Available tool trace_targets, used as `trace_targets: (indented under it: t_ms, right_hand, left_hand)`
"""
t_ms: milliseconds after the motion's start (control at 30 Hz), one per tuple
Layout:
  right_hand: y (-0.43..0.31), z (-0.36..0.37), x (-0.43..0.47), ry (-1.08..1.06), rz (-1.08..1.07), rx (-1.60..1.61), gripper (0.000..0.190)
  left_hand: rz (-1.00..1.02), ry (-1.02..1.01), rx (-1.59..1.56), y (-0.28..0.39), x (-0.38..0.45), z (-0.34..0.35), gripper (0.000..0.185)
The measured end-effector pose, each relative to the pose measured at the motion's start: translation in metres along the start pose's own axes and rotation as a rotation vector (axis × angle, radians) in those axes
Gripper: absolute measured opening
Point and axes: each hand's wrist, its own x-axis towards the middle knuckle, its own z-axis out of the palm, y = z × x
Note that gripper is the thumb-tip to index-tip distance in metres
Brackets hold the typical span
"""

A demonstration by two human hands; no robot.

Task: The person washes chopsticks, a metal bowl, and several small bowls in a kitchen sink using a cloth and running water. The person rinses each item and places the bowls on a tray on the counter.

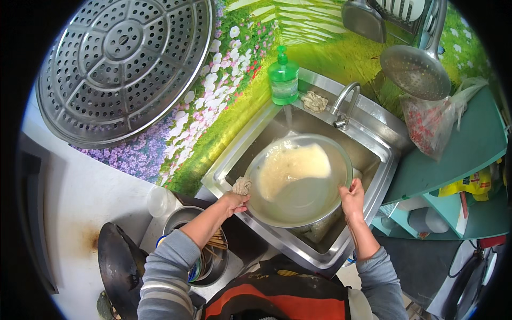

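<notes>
A large round metal basin (298,204) with cloudy liquid inside is held over the stainless steel sink (384,154). It looks slightly tilted. My left hand (236,202) grips its left rim, with a crumpled beige dishcloth (242,186) bunched at the fingers. On the opposite side, my right hand (353,198) has hold of the rim, thumb on top. Behind the basin stands the curved faucet (347,105); whether water runs from it cannot be made out. The basin hides much of the sink's bottom.
A green soap pump bottle (283,82) and a second crumpled cloth (315,102) sit on the sink's back ledge. At lower left are a pot (218,262) holding chopsticks and dishes, and a dark wok (120,268). A skimmer (416,72) hangs above a green shelf (452,160).
</notes>
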Motion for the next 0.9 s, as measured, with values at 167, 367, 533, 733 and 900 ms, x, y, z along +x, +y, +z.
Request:
trace_targets:
  t_ms: [167, 367, 533, 733, 900]
  right_hand:
    - [0.032, 0.009, 0.027, -0.056, -0.226, -0.012, 0.018]
    - [0.061, 0.038, 0.034, -0.069, -0.081, 0.122, 0.016]
    - [0.045, 0.060, -0.015, -0.130, 0.328, 0.157, 0.020]
    - [0.055, 0.070, -0.053, -0.229, 0.829, 0.351, 0.018]
    - [0.058, 0.100, -0.071, -0.372, 1.111, 0.716, 0.014]
  left_hand:
    - [0.258, 0.105, -0.193, -0.012, -0.003, 0.007, 0.025]
    - [0.521, 0.299, -0.184, 0.019, -0.007, -0.017, 0.022]
    - [0.560, 0.341, -0.032, 0.078, -0.062, -0.046, 0.019]
    - [0.672, 0.266, 0.098, 0.153, -0.091, -0.010, 0.012]
    - [0.781, 0.240, 0.328, 0.225, -0.128, 0.056, 0.011]
